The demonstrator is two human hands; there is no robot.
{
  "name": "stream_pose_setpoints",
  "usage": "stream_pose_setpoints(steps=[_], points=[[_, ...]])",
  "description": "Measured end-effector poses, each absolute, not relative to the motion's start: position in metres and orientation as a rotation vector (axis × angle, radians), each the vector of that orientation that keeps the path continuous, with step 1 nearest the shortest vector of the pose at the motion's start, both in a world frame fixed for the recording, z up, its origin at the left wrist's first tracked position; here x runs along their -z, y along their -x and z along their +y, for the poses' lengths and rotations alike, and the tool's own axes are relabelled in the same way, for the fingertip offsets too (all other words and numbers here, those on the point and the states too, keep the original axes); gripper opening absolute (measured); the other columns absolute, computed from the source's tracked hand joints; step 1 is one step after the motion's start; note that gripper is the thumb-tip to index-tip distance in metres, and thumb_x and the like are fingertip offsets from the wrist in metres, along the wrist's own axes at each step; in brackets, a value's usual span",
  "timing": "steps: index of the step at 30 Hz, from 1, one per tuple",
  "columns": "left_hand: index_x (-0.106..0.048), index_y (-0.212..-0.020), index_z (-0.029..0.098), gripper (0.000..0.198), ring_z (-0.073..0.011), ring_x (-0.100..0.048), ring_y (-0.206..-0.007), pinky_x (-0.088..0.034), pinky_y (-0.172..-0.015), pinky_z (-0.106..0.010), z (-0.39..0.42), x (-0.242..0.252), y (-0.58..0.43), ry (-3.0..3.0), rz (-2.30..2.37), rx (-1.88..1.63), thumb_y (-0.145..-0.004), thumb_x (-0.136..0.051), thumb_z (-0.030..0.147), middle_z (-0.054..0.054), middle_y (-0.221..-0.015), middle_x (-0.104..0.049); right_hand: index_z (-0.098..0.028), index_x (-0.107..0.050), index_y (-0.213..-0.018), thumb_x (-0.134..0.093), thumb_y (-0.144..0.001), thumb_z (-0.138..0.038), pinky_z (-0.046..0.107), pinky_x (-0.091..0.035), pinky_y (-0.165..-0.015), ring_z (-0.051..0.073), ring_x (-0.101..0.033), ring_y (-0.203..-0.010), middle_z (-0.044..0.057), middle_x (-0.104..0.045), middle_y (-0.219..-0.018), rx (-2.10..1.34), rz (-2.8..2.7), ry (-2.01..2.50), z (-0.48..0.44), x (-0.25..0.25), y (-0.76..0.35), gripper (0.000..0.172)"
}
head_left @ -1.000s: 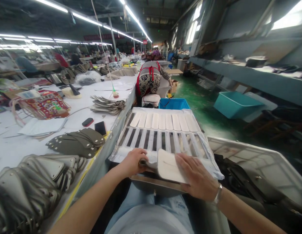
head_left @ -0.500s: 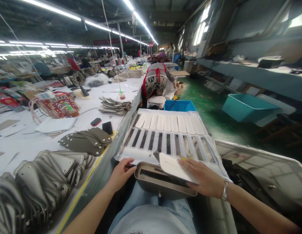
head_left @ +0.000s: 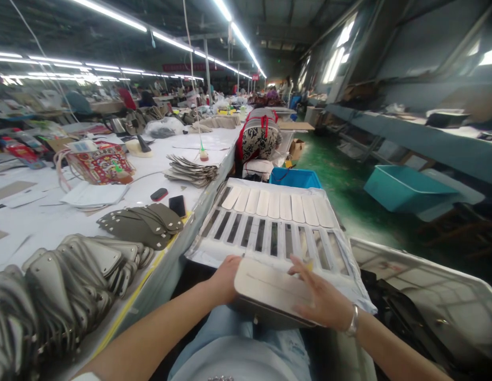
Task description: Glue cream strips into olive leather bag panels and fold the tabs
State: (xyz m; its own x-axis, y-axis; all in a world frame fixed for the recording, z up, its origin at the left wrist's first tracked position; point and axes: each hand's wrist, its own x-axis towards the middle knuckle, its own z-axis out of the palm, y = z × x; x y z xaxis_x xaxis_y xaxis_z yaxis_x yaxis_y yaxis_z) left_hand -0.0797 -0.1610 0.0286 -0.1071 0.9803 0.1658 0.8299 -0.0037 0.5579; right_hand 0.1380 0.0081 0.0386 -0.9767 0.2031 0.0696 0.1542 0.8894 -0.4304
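Observation:
A grey-brown box-shaped bag body (head_left: 265, 313) rests on my lap, with a small metal stud on its near side. A pale, round-cornered panel (head_left: 269, 283) lies over its open top and hides the inside. My left hand (head_left: 229, 278) is closed round the left end of the bag, its fingertips partly hidden. At the right end, my right hand (head_left: 323, 301) has its fingers apart, touching the panel and the bag's side. Beyond the bag, a white-wrapped slatted rack (head_left: 246, 254) carries a row of similar pale panels (head_left: 274, 205).
Stacked grey flap pieces (head_left: 74, 270) and darker pieces (head_left: 146, 222) lie on the left table with a phone (head_left: 177, 205). A white bin (head_left: 420, 259) holding dark pieces stands at right. A blue bin (head_left: 295, 178) and a bending co-worker (head_left: 259, 135) are ahead.
The pale panel has come down from a tilt onto the bag's open top. My left hand has closed on the bag's left end, and my right hand's fingers have spread.

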Motion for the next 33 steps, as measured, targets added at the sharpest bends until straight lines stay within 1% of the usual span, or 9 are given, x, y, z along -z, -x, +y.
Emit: stream_pose_setpoints(steps=[5, 8, 10, 14, 17, 19, 21, 26, 33], points=[[-0.063, -0.08, 0.015, 0.022, -0.026, -0.056, -0.08, -0.043, -0.074, -0.037, -0.172, -0.033, 0.086, -1.789, 2.045, -0.708, -0.06, -0.064, 0.023, -0.009, -0.082, -0.062, -0.02, -0.02, -0.141, -0.054, -0.077, -0.042, 0.045, -0.046, -0.085, 0.028, -0.057, -0.097, 0.015, -0.054, -0.116, -0.544, -2.998, 0.221, -0.006, -0.037, -0.128, 0.076], [-0.061, -0.094, 0.017, 0.037, -0.0284, -0.052, -0.096, -0.041, -0.084, -0.04, -0.179, -0.034, 0.09, -1.763, 2.117, -0.761, -0.058, -0.067, 0.025, -0.01, -0.1, -0.06, -0.022, -0.032, -0.136, -0.038, -0.088, -0.037, 0.044, -0.049, -0.08, 0.026, -0.06, -0.09, 0.012, -0.061, -0.107, -0.592, -3.065, 0.26, -0.008, -0.034, -0.12, 0.051], [-0.057, -0.107, 0.018, 0.051, -0.0298, -0.047, -0.107, -0.036, -0.092, -0.042, -0.188, -0.03, 0.093, -1.71, 2.243, -0.824, -0.059, -0.069, 0.029, -0.011, -0.114, -0.054, -0.022, -0.035, -0.135, -0.034, -0.09, -0.034, 0.042, -0.049, -0.079, 0.025, -0.061, -0.092, 0.011, -0.061, -0.109, -0.602, -3.06, 0.304, -0.001, -0.035, -0.116, 0.046], [-0.044, -0.126, 0.015, 0.069, -0.0314, -0.052, -0.104, -0.041, -0.087, -0.043, -0.212, -0.01, 0.099, -1.267, 2.411, -0.88, -0.067, -0.065, 0.046, -0.014, -0.109, -0.056, -0.022, -0.035, -0.135, -0.035, -0.09, -0.036, 0.039, -0.05, -0.074, 0.024, -0.062, -0.085, 0.011, -0.063, -0.105, -0.394, -3.045, 0.283, 0.01, -0.038, -0.11, 0.047], [-0.04, -0.127, 0.018, 0.061, -0.023, -0.062, -0.067, -0.05, -0.059, -0.033, -0.222, 0.007, 0.097, -0.936, 2.152, -0.911, -0.074, -0.056, 0.044, -0.005, -0.077, -0.061, -0.024, -0.038, -0.134, -0.037, -0.09, -0.037, 0.032, -0.047, -0.06, 0.02, -0.061, -0.068, 0.007, -0.063, -0.085, -0.123, -3.087, 0.105, 0.004, -0.034, -0.104, 0.045], [-0.04, -0.126, 0.019, 0.048, -0.0158, -0.055, -0.043, -0.045, -0.041, -0.026, -0.223, 0.016, 0.094, -0.766, 2.0, -0.973, -0.081, -0.045, 0.036, 0.003, -0.057, -0.054, -0.027, -0.038, -0.134, -0.04, -0.09, -0.038, 0.028, -0.042, -0.053, 0.017, -0.057, -0.06, 0.005, -0.061, -0.078, 0.043, -3.081, -0.001, -0.002, -0.028, -0.102, 0.045], [-0.04, -0.124, 0.02, 0.044, -0.0124, -0.048, -0.033, -0.039, -0.034, -0.021, -0.22, 0.02, 0.091, -0.679, 1.953, -1.035, -0.081, -0.041, 0.026, 0.007, -0.049, -0.047, -0.031, -0.037, -0.134, -0.041, -0.09, -0.038, 0.026, -0.037, -0.049, 0.015, -0.055, -0.057, 0.003, -0.058, -0.077, 0.169, -3.062, -0.023, -0.007, -0.022, -0.101, 0.045], [-0.037, -0.127, 0.021, 0.053, -0.0091, -0.045, -0.031, -0.036, -0.032, -0.017, -0.216, 0.01, 0.092, -0.657, 1.98, -1.09, -0.075, -0.04, 0.012, 0.008, -0.049, -0.047, -0.035, -0.038, -0.132, -0.041, -0.09, -0.031, 0.025, -0.035, -0.047, 0.015, -0.054, -0.054, 0.004, -0.057, -0.08, 0.371, -3.083, 0.019, -0.01, -0.016, -0.1, 0.042], [-0.025, -0.138, 0.025, 0.066, -0.01, -0.049, -0.042, -0.037, -0.045, -0.018, -0.217, -0.014, 0.092, -1.043, 2.229, -0.794, -0.075, -0.041, 0.011, 0.009, -0.049, -0.046, -0.03, -0.03, -0.137, -0.043, -0.079, -0.009, 0.028, -0.042, -0.051, 0.017, -0.056, -0.057, 0.008, -0.057, -0.088, 0.418, -3.181, -0.005, -0.016, -0.012, -0.106, 0.063]])
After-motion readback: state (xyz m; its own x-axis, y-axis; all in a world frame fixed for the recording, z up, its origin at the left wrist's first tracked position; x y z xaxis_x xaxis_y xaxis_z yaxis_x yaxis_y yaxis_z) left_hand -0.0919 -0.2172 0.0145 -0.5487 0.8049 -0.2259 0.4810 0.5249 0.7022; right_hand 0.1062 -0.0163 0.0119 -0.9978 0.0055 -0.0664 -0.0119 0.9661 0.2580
